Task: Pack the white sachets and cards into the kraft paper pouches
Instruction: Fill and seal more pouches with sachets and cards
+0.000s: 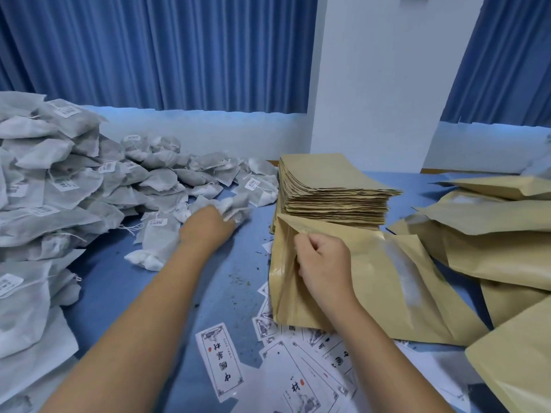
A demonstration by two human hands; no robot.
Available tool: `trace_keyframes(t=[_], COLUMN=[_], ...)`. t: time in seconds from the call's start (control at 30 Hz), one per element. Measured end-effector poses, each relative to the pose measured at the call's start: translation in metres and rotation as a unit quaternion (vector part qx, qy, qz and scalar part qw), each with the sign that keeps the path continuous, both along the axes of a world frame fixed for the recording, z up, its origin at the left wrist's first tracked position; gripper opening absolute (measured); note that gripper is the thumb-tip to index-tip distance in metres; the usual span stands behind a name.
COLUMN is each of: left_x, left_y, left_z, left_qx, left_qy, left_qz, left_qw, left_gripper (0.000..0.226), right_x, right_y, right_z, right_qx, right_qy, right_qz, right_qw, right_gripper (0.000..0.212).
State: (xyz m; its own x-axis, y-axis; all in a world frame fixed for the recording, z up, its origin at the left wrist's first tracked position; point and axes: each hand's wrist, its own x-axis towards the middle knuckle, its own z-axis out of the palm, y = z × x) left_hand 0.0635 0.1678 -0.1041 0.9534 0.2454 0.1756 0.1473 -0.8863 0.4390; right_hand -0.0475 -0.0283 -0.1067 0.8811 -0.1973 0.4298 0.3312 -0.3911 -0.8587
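Left hand (pixel 208 226) gripping white sachet (pixel 241 210); right hand (pixel 323 260) pinching kraft pouch (pixel 381 281) mouth, blue table (pixel 232 281)

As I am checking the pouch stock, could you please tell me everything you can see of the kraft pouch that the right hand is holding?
The kraft pouch is tan paper with a slight sheen and a frosted window strip down its face. It lies slightly crumpled on the blue table, its far corner against the stack of flat pouches and its near edge over printed cards. The right hand pinches its left edge, which looks like the mouth.
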Motion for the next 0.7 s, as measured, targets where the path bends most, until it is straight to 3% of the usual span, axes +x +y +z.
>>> trace_keyframes(t=[0.1, 0.2, 0.3, 0.4, 0.6, 0.7], left_x=[-0.017, -0.049, -0.084, -0.108, -0.111, -0.104], left_y=[0.002, 0.003, -0.004, -0.024, -0.075, -0.091], left_z=[0.038, 0.065, 0.073, 0.066, 0.025, 0.020], left_qx=[0.010, -0.027, -0.144, -0.298, -0.274, -0.226], left_qy=[0.044, 0.022, -0.028, -0.033, 0.023, 0.078], left_qz=[-0.046, -0.083, -0.111, -0.147, -0.218, -0.237], left_qw=[0.998, 0.996, 0.983, 0.942, 0.936, 0.942], left_gripper=[0.025, 0.018, 0.012, 0.008, 0.018, 0.015], right_x=[0.000, 0.000, -0.001, -0.002, -0.011, -0.014], right_y=[-0.002, -0.008, -0.013, -0.011, -0.010, -0.013], right_z=[0.001, 0.003, 0.005, 0.007, 0.016, 0.020], right_qx=[0.005, 0.004, 0.004, 0.006, 0.056, 0.080], right_qy=[0.002, -0.008, -0.018, -0.022, -0.028, -0.006], right_qz=[-0.004, -0.025, -0.041, -0.040, 0.058, 0.104], right_qw=[1.000, 1.000, 0.999, 0.999, 0.996, 0.991], right_gripper=[0.036, 0.037, 0.039, 0.041, 0.032, 0.042])
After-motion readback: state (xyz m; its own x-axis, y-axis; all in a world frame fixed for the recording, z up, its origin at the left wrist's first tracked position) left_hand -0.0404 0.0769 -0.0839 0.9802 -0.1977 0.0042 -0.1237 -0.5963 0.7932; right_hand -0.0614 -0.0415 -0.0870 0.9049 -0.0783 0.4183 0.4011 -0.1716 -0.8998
